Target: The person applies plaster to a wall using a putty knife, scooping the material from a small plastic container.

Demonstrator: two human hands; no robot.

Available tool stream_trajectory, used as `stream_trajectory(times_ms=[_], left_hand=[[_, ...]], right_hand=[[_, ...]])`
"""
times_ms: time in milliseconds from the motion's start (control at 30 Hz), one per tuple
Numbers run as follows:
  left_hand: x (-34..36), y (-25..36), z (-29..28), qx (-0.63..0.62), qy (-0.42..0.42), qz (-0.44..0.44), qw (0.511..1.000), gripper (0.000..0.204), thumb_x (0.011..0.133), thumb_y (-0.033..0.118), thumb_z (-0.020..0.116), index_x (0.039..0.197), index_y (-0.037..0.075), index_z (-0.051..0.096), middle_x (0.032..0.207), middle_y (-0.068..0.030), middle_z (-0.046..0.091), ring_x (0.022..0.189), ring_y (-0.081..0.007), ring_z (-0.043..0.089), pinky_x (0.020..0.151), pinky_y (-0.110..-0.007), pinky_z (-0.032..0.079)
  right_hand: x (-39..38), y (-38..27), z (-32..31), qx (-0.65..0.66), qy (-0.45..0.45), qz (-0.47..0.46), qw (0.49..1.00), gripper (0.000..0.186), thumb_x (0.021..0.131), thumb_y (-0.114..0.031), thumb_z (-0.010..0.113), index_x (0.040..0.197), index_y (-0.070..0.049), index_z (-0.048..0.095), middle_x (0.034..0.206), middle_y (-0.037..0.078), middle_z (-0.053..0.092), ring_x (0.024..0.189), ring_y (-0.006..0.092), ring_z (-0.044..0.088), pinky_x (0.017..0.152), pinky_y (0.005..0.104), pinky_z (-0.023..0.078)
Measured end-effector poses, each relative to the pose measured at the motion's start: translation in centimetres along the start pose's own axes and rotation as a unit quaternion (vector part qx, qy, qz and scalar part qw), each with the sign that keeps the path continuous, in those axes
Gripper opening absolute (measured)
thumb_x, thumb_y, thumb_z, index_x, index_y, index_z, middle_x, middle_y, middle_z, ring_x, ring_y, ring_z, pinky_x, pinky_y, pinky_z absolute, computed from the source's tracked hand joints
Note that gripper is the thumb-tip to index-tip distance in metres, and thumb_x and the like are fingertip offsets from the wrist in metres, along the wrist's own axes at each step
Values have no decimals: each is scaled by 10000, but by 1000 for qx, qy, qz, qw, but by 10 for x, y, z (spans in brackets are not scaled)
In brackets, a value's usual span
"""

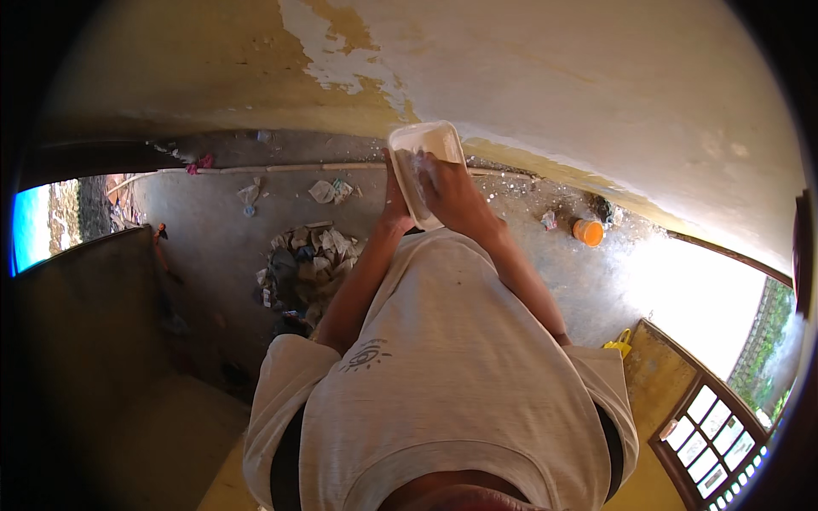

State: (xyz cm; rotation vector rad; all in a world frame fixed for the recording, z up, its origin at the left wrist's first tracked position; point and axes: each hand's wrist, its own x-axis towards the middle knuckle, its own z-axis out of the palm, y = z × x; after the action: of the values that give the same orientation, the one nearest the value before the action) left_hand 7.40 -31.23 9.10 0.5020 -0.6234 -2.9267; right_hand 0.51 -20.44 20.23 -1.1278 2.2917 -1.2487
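A white rectangular tray [429,136] with rounded corners is held in front of my chest, close to the wall. My left hand [394,206] grips it along its left side, with most of the fingers hidden behind it. Over the tray's right side reaches my right hand [450,194], its bent fingers down inside. A pale, whitish smear shows at those fingertips; blur hides whether it is a small tool, a wad or white paste.
The wall [545,77] ahead has peeling yellowish paint beside pale, smooth patches. A long pole [290,168] lies along its foot. On the floor are a heap of rubbish [311,264], paper scraps [331,192], white specks and an orange bucket [588,232]. Bright doorway [699,289] at right.
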Motion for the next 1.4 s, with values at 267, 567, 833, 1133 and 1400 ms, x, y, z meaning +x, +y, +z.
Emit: stream_trajectory(times_ms=[267, 567, 833, 1133, 1400], left_hand=[[-3, -5, -3, 4, 31, 9, 999, 773, 954, 726, 275, 1415, 138, 474, 1336, -85, 576, 1217, -240, 571, 1046, -411, 469], [-1, -10, -23, -69, -7, -17, 997, 724, 978, 676, 312, 1421, 127, 475, 1355, -80, 573, 1219, -239, 576, 1025, -398, 490], [-13, -17, -62, -131, -2, 26, 991, 716, 959, 665, 367, 1474, 168, 400, 1462, -87, 475, 1293, -315, 510, 1051, -549, 444], [-35, -1, -99, -120, 97, 82, 985, 716, 958, 656, 383, 1477, 164, 394, 1461, -91, 474, 1294, -315, 509, 1047, -548, 448], [-89, 10, -164, -111, 219, 134, 960, 716, 957, 649, 398, 1480, 161, 388, 1459, -94, 474, 1294, -315, 508, 1044, -547, 451]], right_hand=[[2, -3, 0, 28, 17, -9, 999, 264, 900, -51, 558, 1093, 129, 565, 916, 337, 621, 886, 502, 609, 765, 521, 492], [4, 2, 6, -18, 21, -2, 1000, 218, 906, -69, 546, 1035, 104, 580, 773, 321, 612, 742, 495, 618, 660, 523, 494], [-25, 55, -20, 223, 38, 196, 954, 163, 959, -56, 524, 1066, 9, 628, 744, 108, 663, 722, 217, 676, 659, 362, 508], [-51, 83, 4, 743, -1, 141, 654, 277, 1025, -217, 464, 1193, -21, 566, 1000, 83, 673, 957, 200, 659, 794, 347, 552], [4, 226, 121, 680, 173, 398, 591, 252, 1034, -204, 469, 1083, -7, 618, 926, 115, 661, 890, 225, 640, 819, 307, 562]])
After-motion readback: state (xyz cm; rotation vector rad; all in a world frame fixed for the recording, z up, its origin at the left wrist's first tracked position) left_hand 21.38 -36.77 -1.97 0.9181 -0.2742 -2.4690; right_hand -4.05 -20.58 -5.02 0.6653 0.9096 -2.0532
